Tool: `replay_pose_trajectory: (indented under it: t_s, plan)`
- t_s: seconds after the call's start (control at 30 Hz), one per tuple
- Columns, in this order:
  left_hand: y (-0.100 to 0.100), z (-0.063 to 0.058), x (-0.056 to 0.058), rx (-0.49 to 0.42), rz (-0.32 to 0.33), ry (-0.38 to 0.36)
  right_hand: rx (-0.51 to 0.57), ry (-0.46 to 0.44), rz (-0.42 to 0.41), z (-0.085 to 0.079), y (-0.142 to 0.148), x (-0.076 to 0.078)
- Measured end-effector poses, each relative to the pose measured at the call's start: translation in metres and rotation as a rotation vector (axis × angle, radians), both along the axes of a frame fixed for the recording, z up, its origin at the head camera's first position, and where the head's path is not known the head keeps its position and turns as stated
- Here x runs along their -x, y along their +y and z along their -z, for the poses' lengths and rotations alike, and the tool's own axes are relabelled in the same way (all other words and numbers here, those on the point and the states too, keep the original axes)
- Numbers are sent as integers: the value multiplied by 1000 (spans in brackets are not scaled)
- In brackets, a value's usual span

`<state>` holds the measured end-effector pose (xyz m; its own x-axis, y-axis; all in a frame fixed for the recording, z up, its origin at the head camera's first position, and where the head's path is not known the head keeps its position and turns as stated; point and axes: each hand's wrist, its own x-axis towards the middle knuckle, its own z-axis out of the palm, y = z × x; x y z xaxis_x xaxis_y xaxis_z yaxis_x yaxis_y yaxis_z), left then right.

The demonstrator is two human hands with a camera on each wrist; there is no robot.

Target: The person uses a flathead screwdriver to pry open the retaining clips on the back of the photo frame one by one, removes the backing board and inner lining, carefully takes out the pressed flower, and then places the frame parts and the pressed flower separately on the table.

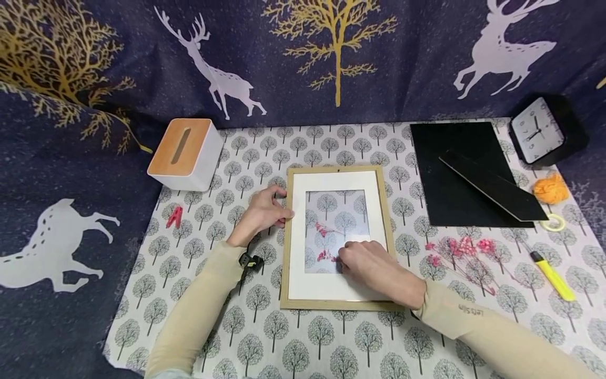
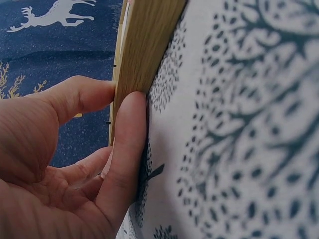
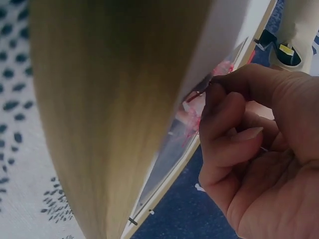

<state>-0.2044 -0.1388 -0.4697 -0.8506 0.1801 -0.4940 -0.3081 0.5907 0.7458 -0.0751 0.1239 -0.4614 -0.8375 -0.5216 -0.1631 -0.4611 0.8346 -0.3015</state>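
A light wooden picture frame [image 1: 331,305] with a white mat [image 1: 326,287] lies on the tree-print cloth. My left hand [image 1: 266,210] holds its left side, thumb at the upper edge and a finger along the outer face of the wood [image 2: 149,45]. Over the lower part of the mat's window, my right hand [image 1: 374,263] pinches the thin stem [image 3: 195,95] of a pink dried flower sprig [image 1: 325,255] between thumb and fingertips. The sprig's blossoms lie within the window, left of the hand. A second pink sprig [image 1: 322,229] lies higher in that window.
Pink dried flowers [image 1: 466,246] lie right of the frame, near a yellow highlighter [image 1: 554,276]. Behind them are a black board [image 1: 454,200] with a stand flap [image 1: 492,184], orange yarn [image 1: 551,188] and a clock [image 1: 537,130]. A tissue box [image 1: 189,152] and red clip [image 1: 174,217] sit left.
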Motion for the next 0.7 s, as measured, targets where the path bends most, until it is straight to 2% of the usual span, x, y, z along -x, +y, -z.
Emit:
replay_pose_trajectory:
  t_s: [0.13,0.33,0.47,0.57,0.7]
  plan:
    - [-1,-2,0,-1,-4,6,32,38,-2,-2,3,-1]
    - [-2,4,-5,-4,7,12,108,166,24,-13,16,-13]
    - [-4,7,-8,-13,-7,16,159,198,120,-24,36,-25]
    - [-5,7,-9,-23,-18,21,173,178,225,-30,57,-35]
    - [-6,4,-9,-16,-16,44,139,123,360,-34,88,-47]
